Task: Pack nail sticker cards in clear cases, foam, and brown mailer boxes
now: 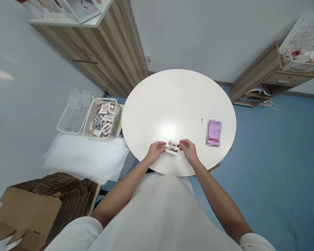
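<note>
Head view: white card, two rows of small pieces, over near edge of bench. Step in hand, as judged: card being held up flat between both hands. Left edge pinched by left hand, right edge by right hand. For any move from here, even, light edge grip called for. Forearms angled inward, fingertips facing. Blurred purple item untouched, off to right.

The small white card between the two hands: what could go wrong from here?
The left hand and right hand hold the white card only near its side edges, so it might slip onto the table. If it bends, its small decorated pieces could perhaps come loose.
</note>
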